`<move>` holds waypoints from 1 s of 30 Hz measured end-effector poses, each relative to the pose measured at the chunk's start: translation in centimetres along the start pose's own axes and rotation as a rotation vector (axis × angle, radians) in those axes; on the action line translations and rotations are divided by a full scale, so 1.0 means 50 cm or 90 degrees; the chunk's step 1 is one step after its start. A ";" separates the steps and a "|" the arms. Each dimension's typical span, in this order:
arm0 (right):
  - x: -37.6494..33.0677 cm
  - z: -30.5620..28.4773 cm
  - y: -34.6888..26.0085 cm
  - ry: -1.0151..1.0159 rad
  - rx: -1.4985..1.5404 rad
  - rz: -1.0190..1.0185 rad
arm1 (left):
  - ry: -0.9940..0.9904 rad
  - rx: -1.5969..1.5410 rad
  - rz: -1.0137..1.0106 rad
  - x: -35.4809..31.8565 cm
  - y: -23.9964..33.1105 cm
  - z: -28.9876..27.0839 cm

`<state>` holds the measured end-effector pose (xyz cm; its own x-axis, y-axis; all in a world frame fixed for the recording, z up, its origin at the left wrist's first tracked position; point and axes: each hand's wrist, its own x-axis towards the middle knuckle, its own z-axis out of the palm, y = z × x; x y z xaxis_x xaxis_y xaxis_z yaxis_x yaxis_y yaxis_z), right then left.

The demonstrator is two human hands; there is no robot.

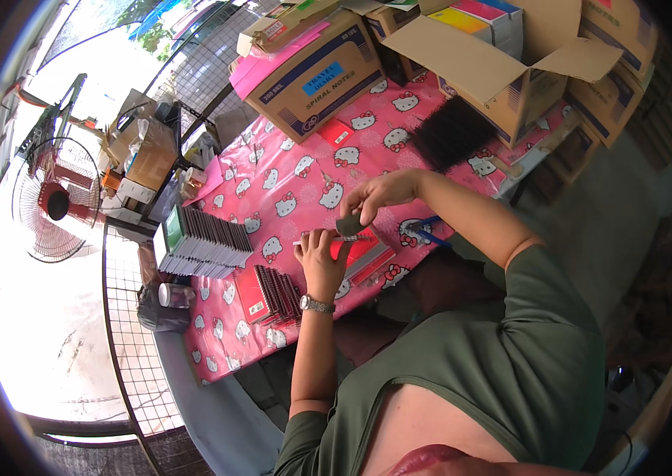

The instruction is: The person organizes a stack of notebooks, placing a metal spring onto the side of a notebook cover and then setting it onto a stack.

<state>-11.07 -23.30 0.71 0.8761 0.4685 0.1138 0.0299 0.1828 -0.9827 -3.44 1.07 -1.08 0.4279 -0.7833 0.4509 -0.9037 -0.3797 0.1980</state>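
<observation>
Left hand: the left hand (pixel 321 258) lies on the red notebook (pixel 361 252), fingers curled down over its near edge and pinning it to the table; a watch (pixel 317 305) sits on that wrist.
Right hand: the right hand (pixel 375 197) hangs just above the same notebook, fingers pinched shut around a small dark grey thing (pixel 349 227) whose kind I cannot tell.
Notebook: flat on the pink cartoon-cat tablecloth (pixel 296 178), close to the table's near edge, right in front of the person and under both hands.
Beside it: a row of red notebooks (pixel 268 292) stands just left of the left wrist; further left, a longer fanned row of dark and green notebooks (pixel 205 242).
Right of the hands: a blue-handled tool (pixel 429 232) lies on the cloth, partly hidden by the right forearm.
Far side of table: a bundle of black spiral wires (pixel 451 131), an open cardboard box (pixel 510 67) with coloured pads, and a closed blue-and-brown box (pixel 316 75).
Off the table: a red floor fan (pixel 54 202) at far left.
</observation>
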 end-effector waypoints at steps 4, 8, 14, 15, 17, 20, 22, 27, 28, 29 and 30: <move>-0.021 -0.017 -0.034 0.073 -0.340 0.124 | 0.016 -0.032 -0.015 0.010 0.023 0.014; -0.013 0.006 -0.033 0.088 -0.375 0.185 | -0.001 -0.059 -0.021 0.011 0.012 0.013; -0.003 -0.009 -0.023 0.047 -0.278 0.088 | 0.004 -0.081 -0.018 0.018 0.014 -0.002; 0.003 -0.016 -0.029 0.065 -0.479 0.136 | 0.008 -0.101 -0.022 0.019 0.007 -0.004; 0.012 -0.020 -0.013 0.076 -0.128 0.104 | 0.015 -0.140 -0.032 0.017 -0.014 -0.008; 0.037 -0.023 -0.015 0.038 -0.360 0.155 | 0.026 -0.118 -0.021 0.015 -0.040 -0.017; 0.048 -0.014 -0.003 0.020 -0.030 0.043 | -0.022 -0.243 -0.098 0.010 -0.054 -0.021; 0.078 -0.048 0.019 0.070 -0.470 0.196 | -0.044 -0.406 -0.140 0.002 -0.078 -0.006; 0.070 -0.073 0.041 0.176 -0.568 0.245 | -0.041 -0.436 -0.154 0.006 -0.077 -0.002; 0.053 -0.095 0.067 0.282 -0.668 0.295 | -0.043 -0.442 -0.168 0.007 -0.078 -0.001; 0.045 -0.093 0.093 0.381 -0.691 0.357 | -0.043 -0.445 -0.193 -0.005 -0.086 -0.001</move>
<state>-6.72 -25.43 -4.30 0.9602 -0.2396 -0.1433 -0.2790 -0.8033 -0.5263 0.35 2.92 -1.97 0.6382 -0.7315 0.2401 -0.5370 -0.1995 0.8196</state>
